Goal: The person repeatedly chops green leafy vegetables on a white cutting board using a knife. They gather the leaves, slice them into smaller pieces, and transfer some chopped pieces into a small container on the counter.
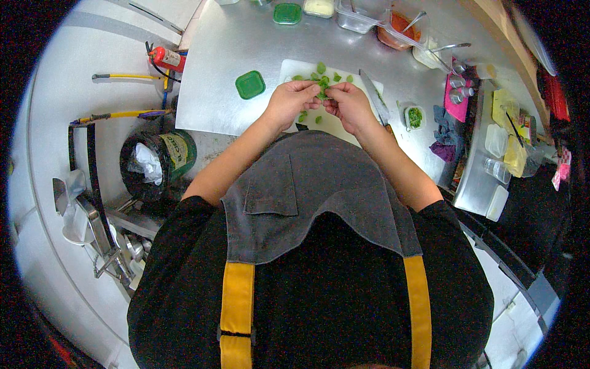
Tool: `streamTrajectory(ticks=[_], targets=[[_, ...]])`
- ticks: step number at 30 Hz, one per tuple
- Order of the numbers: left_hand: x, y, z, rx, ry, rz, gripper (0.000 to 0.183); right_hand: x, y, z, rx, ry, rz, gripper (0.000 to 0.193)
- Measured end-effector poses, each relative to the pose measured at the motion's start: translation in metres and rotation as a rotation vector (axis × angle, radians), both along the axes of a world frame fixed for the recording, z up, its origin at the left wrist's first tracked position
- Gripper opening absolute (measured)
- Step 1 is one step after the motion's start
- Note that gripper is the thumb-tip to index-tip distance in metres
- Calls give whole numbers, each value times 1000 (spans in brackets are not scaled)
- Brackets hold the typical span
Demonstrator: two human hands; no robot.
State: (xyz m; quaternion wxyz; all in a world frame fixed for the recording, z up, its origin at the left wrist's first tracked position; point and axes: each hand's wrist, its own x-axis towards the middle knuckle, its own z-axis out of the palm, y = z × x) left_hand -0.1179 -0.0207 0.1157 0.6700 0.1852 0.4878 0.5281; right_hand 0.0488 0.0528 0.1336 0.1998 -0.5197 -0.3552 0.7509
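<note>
both hands, left hand [289,101] and right hand [349,104], pinch together small green leaves [322,83] above the white rectangular plastic cutting board [335,120].

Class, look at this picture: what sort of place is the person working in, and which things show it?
Probably a commercial kitchen: a stainless steel worktable, a white cutting board with green leaves and a knife, and tubs of sauce along the back.
</note>
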Motion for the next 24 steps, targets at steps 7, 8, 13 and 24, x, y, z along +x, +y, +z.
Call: streamTrajectory(ticks=[7,8,13,24], targets=[[-2,-4,-3,8,35,-15,28,-2,-2,0,228,-76,117,15],[-4,-4,-4,10,30,-15,27,-3,-1,1,284,-111,141,15],[-9,-4,-6,-44,178,-13,23,-4,1,4,339,-142,204,16],[-14,-14,-2,-70,234,-51,24,-10,-13,1,247,-95,174,13]])
